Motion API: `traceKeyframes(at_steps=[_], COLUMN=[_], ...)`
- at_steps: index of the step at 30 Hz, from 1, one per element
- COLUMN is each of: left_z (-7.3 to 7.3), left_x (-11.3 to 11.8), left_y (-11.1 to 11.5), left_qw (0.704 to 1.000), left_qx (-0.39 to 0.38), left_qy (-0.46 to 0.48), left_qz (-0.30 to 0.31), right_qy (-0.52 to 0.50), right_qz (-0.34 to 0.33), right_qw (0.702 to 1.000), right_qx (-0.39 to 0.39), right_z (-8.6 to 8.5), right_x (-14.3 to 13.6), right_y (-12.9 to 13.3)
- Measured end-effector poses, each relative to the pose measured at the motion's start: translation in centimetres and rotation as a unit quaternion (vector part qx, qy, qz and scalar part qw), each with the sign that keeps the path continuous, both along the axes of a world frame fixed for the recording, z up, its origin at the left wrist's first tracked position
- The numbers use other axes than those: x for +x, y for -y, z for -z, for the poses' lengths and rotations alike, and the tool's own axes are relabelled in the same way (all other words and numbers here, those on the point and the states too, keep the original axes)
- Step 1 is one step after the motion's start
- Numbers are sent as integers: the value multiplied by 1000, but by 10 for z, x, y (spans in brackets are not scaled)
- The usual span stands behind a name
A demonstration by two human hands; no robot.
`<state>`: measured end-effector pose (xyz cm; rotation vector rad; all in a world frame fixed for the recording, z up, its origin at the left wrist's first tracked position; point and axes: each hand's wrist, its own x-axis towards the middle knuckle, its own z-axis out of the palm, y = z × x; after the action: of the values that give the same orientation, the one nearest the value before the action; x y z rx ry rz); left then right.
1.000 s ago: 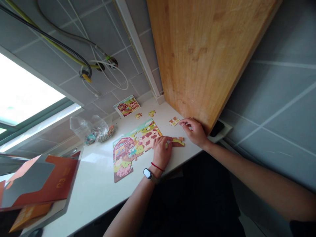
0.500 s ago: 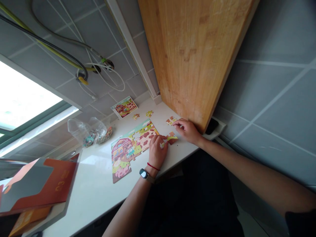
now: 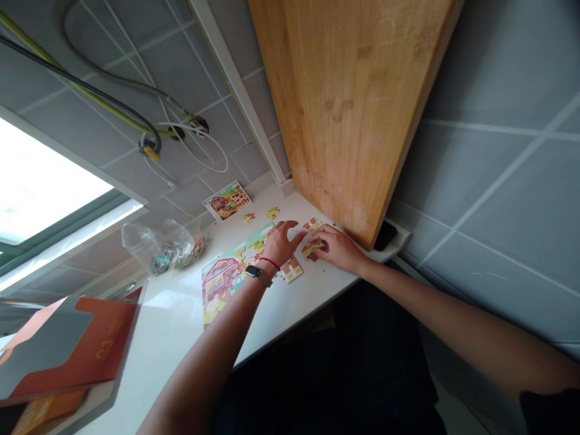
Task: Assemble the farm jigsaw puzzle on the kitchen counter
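A partly assembled farm jigsaw puzzle [image 3: 223, 281] lies on the white counter, with a barn on its left side. My left hand [image 3: 280, 241] is over the puzzle's right part, thumb and fingers apart with nothing between them; the forearm hides much of the puzzle's lower part. Below that hand, a brown and cream puzzle section [image 3: 292, 270] shows at the right edge. My right hand [image 3: 338, 249] has its fingers closed on a yellow-green and brown puzzle piece [image 3: 310, 249] at the counter. Just behind it lie other orange and cream puzzle pieces [image 3: 312, 224], partly covered.
Two loose puzzle pieces [image 3: 272, 212] and a picture card [image 3: 227, 200] lie at the back. A clear plastic bag [image 3: 165, 248] of pieces sits at the left. A large wooden board [image 3: 344, 121] leans behind my right hand. An orange-red folder [image 3: 86, 350] is at lower left.
My left hand has lifted off the pieces it was touching and moved up and left over the puzzle, opening. My right hand has shifted from the farther pieces to the nearer one.
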<state>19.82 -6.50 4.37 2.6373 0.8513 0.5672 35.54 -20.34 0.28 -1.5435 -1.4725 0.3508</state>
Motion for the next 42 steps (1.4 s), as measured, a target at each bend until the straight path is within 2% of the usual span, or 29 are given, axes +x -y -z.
traceKeyframes(at_steps=[5,9,12,20,29,34,38,42], left_z=[2,6,3,-7,-13,-15,-15,-21], left_x=[40,55,53,26,42,43,36,24], left_y=[-21,-26,-32,-43,-70,-65,-56,-52], left_qw=[997,993,992,991,985,986,987,978], left_qx=[-9,-26,-33,-60,-86,-110,-146,-201], left_qy=[-77,-110,-116,-111,-143,-114,-61,-5], left_qz=[-3,13,22,40,-38,-43,-37,-49], right_qy=[41,84,91,113,111,109,107,108], right_qz=[-12,-19,-20,-27,-31,-31,-30,-33], right_qw=[999,996,995,993,993,993,993,993], right_qx=[-19,-28,-29,-34,-27,-34,-31,-36], right_z=[-3,-4,-5,-8,-7,-7,-7,-7], right_x=[-1,-3,-3,-3,-2,-3,-3,-2], right_y=[2,2,3,4,4,4,4,5])
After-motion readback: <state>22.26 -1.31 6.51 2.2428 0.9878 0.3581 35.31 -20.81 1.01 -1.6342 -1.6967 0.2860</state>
